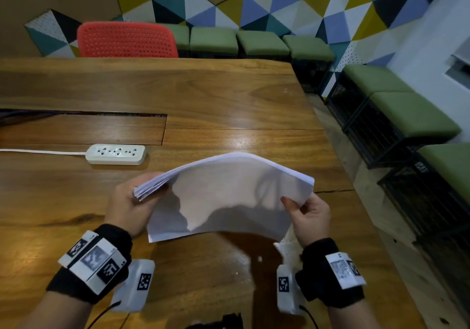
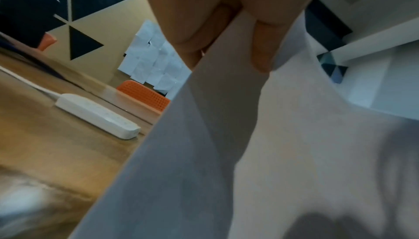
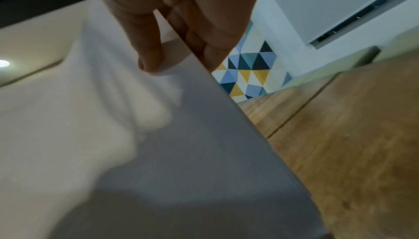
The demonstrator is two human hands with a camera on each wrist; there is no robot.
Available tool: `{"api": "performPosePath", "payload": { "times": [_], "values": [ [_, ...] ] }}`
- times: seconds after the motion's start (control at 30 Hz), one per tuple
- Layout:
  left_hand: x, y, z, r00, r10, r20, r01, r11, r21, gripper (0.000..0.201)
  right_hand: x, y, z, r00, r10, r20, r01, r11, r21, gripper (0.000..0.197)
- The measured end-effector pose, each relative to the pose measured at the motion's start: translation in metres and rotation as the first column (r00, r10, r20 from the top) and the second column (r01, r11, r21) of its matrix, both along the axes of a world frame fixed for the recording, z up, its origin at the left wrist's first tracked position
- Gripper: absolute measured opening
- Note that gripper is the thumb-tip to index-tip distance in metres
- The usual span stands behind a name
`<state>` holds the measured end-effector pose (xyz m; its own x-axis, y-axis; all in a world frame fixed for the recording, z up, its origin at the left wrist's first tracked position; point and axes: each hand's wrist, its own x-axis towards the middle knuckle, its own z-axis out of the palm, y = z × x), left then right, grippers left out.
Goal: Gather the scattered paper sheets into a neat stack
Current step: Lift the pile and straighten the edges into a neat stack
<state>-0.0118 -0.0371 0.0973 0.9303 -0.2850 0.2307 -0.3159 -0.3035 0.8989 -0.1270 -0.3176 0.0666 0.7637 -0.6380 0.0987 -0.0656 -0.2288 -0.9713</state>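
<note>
Paper sheets, already gathered into one white stack, are lifted off the wooden table and held between both hands, to the right of the white power strip and nearer the person than it. The stack arches upward in the middle, and its shadow falls on the tabletop below. The left hand grips the stack's left end, fingers curled behind it and thumb on the near face; in the left wrist view the thumb presses onto the paper, while the sheet edges fan slightly apart at that corner in the head view. The right hand pinches the stack's right end, thumb on the near side and fingers wrapped behind; the right wrist view shows its thumb on one face of the paper and the other fingers on the far face.

The power strip lies flat on the table with its white cord running off to the left. Beyond it, across the table's far edge, stands a red perforated chair, and right of the chair a row of green cushioned stools lines a wall of coloured triangles.
</note>
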Motion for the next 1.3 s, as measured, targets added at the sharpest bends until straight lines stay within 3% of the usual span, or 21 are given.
{"api": "performPosePath", "payload": {
  "times": [0.07,0.17,0.33,0.4,0.57,0.77,0.87,1.0,1.07,1.2,1.3],
  "values": [
    [-0.005,-0.001,0.006,0.995,-0.003,0.102,0.002,1.0,0.005,0.06,-0.002,0.008,0.002,0.999,-0.033,0.034,0.034,0.999,-0.04,0.031],
    [-0.015,-0.006,0.0,0.995,0.022,0.101,-0.018,0.999,-0.04,0.051,-0.008,0.022,0.002,0.999,-0.049,0.003,0.049,0.997,-0.052,0.027],
    [-0.025,-0.006,-0.032,0.982,0.111,-0.152,-0.122,0.99,-0.069,0.042,-0.016,0.026,-0.012,0.992,-0.04,-0.124,0.038,0.999,-0.015,0.029],
    [-0.024,-0.005,-0.034,0.974,0.133,-0.186,-0.152,0.984,-0.089,0.029,-0.018,0.025,-0.011,0.989,-0.029,-0.148,0.03,1.0,0.004,0.027],
    [-0.025,-0.006,-0.028,0.952,0.136,-0.274,-0.176,0.977,-0.124,0.029,-0.022,0.025,-0.013,0.986,-0.026,-0.167,0.031,0.999,0.03,0.015],
    [-0.029,-0.009,-0.024,0.944,0.148,-0.296,-0.188,0.975,-0.114,0.032,-0.021,0.022,-0.018,0.983,-0.068,-0.174,0.08,0.995,0.064,0.024],
    [-0.033,-0.009,-0.022,0.936,0.158,-0.316,-0.203,0.972,-0.116,0.032,-0.023,0.023,-0.017,0.983,-0.013,-0.184,0.029,0.996,0.086,0.033],
    [-0.038,-0.008,-0.004,0.971,0.145,-0.191,-0.187,0.956,-0.225,0.054,-0.024,0.03,0.003,1.0,-0.004,-0.031,0.008,0.988,0.154,0.079],
    [-0.032,-0.011,0.003,0.961,0.203,-0.186,-0.256,0.908,-0.332,0.054,-0.018,0.03,0.016,0.995,-0.057,0.087,0.047,0.993,0.112,0.07],
    [-0.023,-0.022,0.011,0.899,0.353,-0.258,-0.425,0.841,-0.333,0.009,-0.004,0.026,0.028,0.979,-0.164,0.118,0.144,0.976,0.164,0.049],
    [-0.024,-0.02,0.012,0.886,0.356,-0.297,-0.448,0.819,-0.358,0.016,-0.001,0.024,0.027,0.983,-0.157,0.1,0.135,0.971,0.196,0.04]
  ]
}}
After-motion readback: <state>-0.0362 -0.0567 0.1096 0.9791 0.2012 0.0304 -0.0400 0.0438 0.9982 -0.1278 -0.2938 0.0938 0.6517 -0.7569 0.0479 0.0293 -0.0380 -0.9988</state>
